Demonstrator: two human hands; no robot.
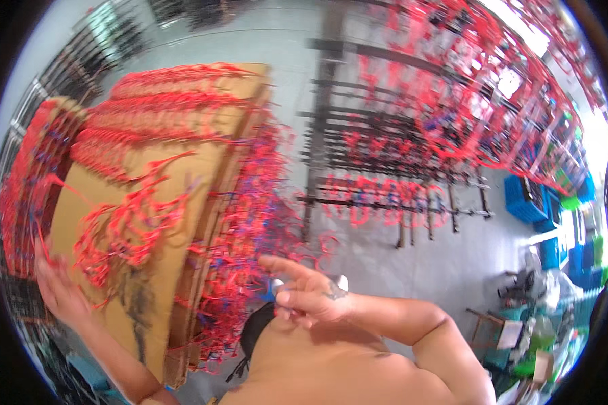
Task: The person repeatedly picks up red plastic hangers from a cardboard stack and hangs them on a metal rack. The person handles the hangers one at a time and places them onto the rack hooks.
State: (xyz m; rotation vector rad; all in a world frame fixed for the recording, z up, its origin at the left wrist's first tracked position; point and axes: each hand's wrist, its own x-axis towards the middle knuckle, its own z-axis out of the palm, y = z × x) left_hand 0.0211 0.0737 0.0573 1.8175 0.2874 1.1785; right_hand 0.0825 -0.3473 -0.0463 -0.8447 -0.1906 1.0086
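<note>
My left hand [63,291] is at the left edge of a cardboard-topped surface [192,177], its fingers stretched upward. A thin red strand [41,240] meets its fingertips; blur hides whether they grip it. Beside that hand, a loose pile of red cord-like pieces [131,223] lies on the cardboard. Rows of similar red pieces [167,104] are laid along its far part. My right hand [309,293] hovers in front of my body, index finger extended and thumb apart, with nothing visible in it. Close to its fingertips hangs a dense mass of red and purple strands [243,243] along the cardboard's side.
At the far left stands a rack packed with red pieces [23,202]. Dark metal racks [375,131] hung with red pieces rise at the upper right. Blue crates [526,198] and plastic bags [557,288] are on the right. Grey floor [380,258] lies between.
</note>
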